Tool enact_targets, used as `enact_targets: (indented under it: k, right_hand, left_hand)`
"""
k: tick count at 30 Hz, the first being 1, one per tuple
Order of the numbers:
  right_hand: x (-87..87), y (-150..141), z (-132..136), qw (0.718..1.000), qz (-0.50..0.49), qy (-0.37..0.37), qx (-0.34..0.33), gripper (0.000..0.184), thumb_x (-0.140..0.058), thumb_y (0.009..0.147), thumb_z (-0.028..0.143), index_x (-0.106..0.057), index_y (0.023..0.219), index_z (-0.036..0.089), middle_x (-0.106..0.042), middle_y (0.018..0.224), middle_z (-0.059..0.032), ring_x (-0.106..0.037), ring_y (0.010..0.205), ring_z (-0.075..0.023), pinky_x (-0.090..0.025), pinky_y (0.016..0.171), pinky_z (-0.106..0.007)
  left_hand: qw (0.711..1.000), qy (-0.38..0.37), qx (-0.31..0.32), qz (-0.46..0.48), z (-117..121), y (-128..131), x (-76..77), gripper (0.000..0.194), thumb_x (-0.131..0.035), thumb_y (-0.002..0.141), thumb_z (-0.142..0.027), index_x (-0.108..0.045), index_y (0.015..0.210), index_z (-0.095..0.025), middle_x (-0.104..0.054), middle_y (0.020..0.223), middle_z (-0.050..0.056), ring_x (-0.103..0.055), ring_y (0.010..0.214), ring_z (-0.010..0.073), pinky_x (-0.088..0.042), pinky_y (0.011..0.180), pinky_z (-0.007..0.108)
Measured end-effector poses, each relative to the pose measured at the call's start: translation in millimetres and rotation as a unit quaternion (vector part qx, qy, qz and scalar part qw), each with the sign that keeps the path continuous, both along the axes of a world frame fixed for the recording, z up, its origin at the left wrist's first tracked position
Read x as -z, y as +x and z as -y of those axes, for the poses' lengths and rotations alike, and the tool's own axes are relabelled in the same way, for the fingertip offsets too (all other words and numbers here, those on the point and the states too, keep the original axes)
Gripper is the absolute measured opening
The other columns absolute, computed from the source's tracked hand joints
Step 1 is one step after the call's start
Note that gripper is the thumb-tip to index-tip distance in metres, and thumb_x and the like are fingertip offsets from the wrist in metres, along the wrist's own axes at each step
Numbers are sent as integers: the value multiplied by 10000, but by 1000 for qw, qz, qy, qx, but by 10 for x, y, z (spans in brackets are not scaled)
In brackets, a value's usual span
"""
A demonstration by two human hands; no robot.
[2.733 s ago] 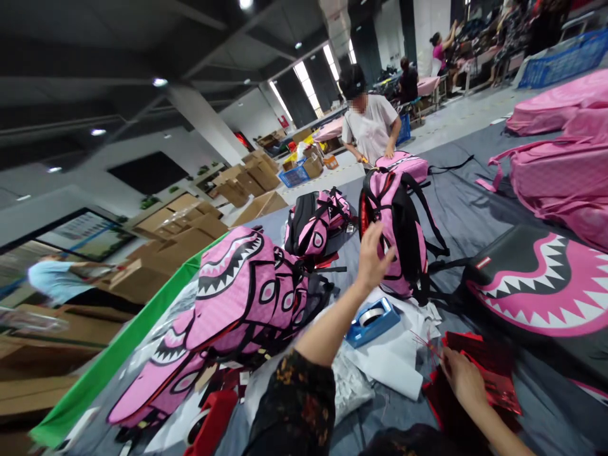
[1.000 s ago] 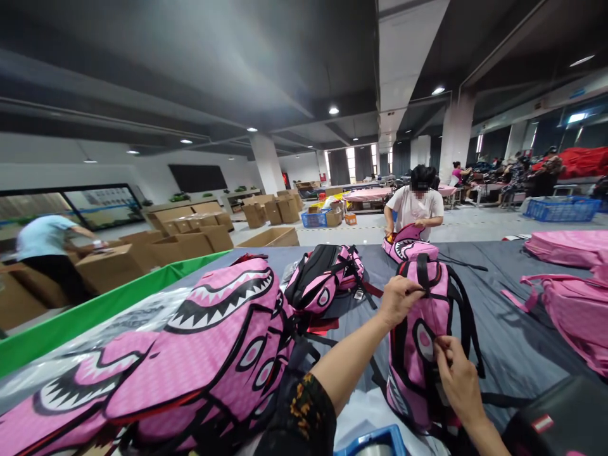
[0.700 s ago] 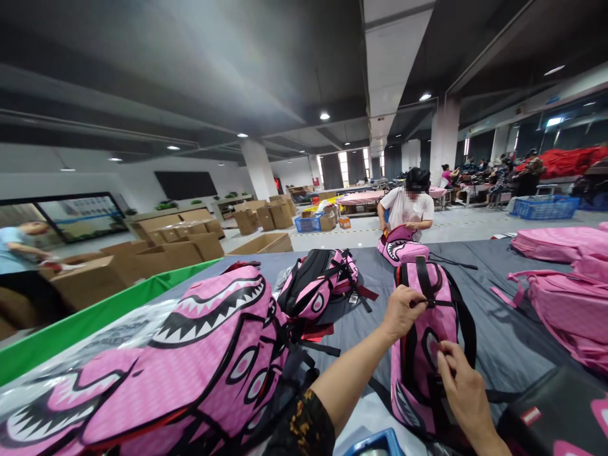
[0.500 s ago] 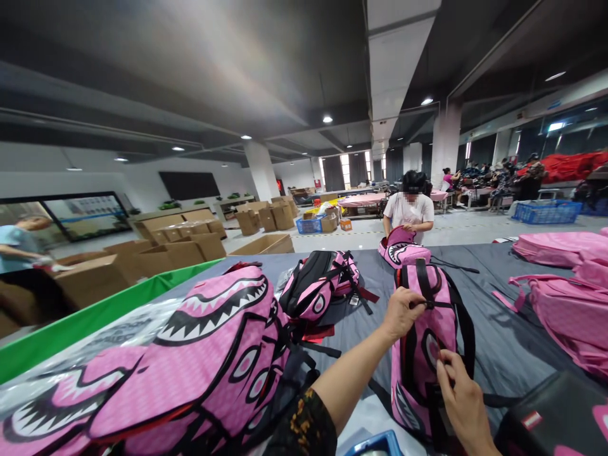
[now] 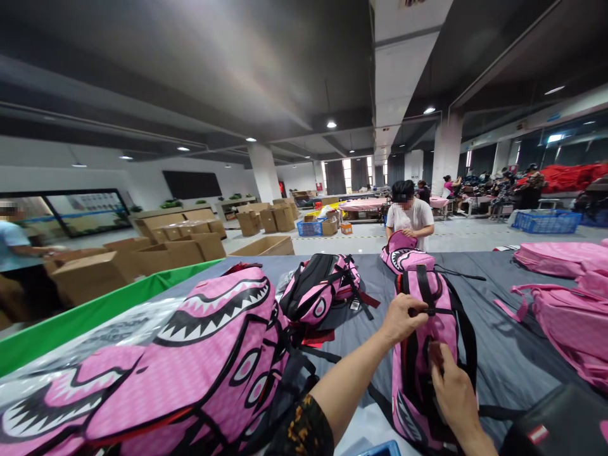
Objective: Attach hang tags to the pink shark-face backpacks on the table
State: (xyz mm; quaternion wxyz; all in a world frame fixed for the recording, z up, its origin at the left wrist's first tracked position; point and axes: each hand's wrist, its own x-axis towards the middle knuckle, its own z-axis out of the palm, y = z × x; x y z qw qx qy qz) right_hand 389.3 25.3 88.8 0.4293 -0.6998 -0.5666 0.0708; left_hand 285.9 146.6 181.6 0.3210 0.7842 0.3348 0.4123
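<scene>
A pink backpack [image 5: 439, 329] with black straps and a shark-mouth print stands upright on the grey table [image 5: 513, 342] in front of me. My left hand [image 5: 401, 316] grips a black strap near its top. My right hand [image 5: 451, 389] is closed on the backpack's front lower down, fingers pinched at something small I cannot make out. A large pink shark-print backpack [image 5: 199, 361] lies to my left. Another pink and black backpack [image 5: 318, 288] lies behind it.
Across the table a person in a white shirt [image 5: 411, 215] handles a pink shark bag [image 5: 406, 256]. Pink bags [image 5: 570, 304] lie at right. Cardboard boxes [image 5: 166, 244] and a person in light blue [image 5: 14, 253] are at left, beyond a green edge [image 5: 95, 310].
My left hand reached out and took the upright backpack's strap, and my right hand left the red sheets for the backpack's front. The view rose; lately my right hand shifted slightly on the bag.
</scene>
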Motion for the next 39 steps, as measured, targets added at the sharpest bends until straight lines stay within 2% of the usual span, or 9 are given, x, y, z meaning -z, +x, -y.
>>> enact_targets:
  k: [6, 10, 16, 21, 25, 29, 33, 37, 39]
  right_hand:
    - [-194, 55, -232, 1000, 19, 13, 9, 592, -242, 947, 534, -578, 1239, 144, -753, 944, -177, -730, 744, -359, -537, 624, -454]
    - [-215, 139, -197, 987, -150, 28, -59, 570, -474, 851, 647, -586, 1176, 192, -743, 1009, -142, -725, 906, -312, -583, 772, -426]
    - [-257, 383, 55, 909, -373, 75, -169, 616, -830, 662, 507, -576, 1134, 203, -710, 940, -71, -703, 885, -226, -601, 763, -309]
    - [-278, 465, 91, 927, -343, 143, -46, 475, -742, 750, 601, -611, 904, 172, -688, 760, -36, -666, 684, -167, -564, 628, -249]
    - [-264, 500, 11, 942, -278, 188, -13, 439, -660, 831, 612, -624, 854, 175, -683, 713, -28, -667, 658, -178, -564, 613, -279]
    - [-346, 524, -24, 961, -189, 200, -33, 357, -603, 899, 549, -738, 899, 218, -745, 903, -66, -693, 858, -234, -567, 804, -391]
    - [-539, 480, -28, 975, -63, 212, -8, 296, -555, 946, 443, -755, 881, 234, -719, 1083, -125, -599, 1113, -324, -420, 1013, -562]
    - [-672, 340, -148, 978, -86, 190, -4, 436, -434, 978, 566, -659, 893, 202, -723, 950, -120, -681, 935, -266, -543, 878, -450]
    - [-698, 271, -271, 974, -153, 167, -8, 483, -336, 994, 620, -565, 966, 195, -711, 835, -66, -691, 652, -185, -569, 608, -322]
  left_hand:
    - [997, -82, 2, 2, -113, 160, -7, 250, -658, 833, -333, -775, 768, -122, -659, 601, 5, -558, 581, 132, -420, 576, 252]
    - [999, -47, -4, 16, -16, 222, 36, 161, -675, 841, -266, -781, 783, -160, -672, 665, 5, -580, 702, 150, -471, 720, 277]
    - [994, 62, -28, 81, 119, 164, 138, 281, -532, 967, -325, -765, 1069, -207, -707, 939, 69, -618, 923, 182, -501, 871, 310]
    - [983, 160, 33, 83, 193, 89, 159, 350, -540, 967, -380, -696, 1231, -212, -719, 877, 62, -640, 824, 168, -531, 786, 288]
    - [976, 169, 97, 97, 214, -18, 52, 274, -556, 964, -362, -752, 1069, -200, -731, 826, 55, -660, 743, 145, -530, 693, 249]
    - [966, 210, 135, 63, 254, -18, -16, 313, -496, 989, -366, -765, 1027, -212, -721, 873, 74, -654, 785, 150, -534, 704, 252]
    - [981, 63, 162, 89, 318, 67, 25, 369, -587, 907, -503, -790, 905, -195, -703, 764, 55, -642, 709, 157, -522, 654, 254]
    - [964, -199, 92, 153, 239, 51, 36, 492, -835, 610, -588, -796, 902, -194, -726, 680, 29, -617, 661, 160, -506, 655, 255]
    - [936, -294, 51, 187, 151, 21, 9, 570, -910, 449, -576, -792, 836, -173, -727, 675, 29, -575, 641, 129, -457, 604, 202]
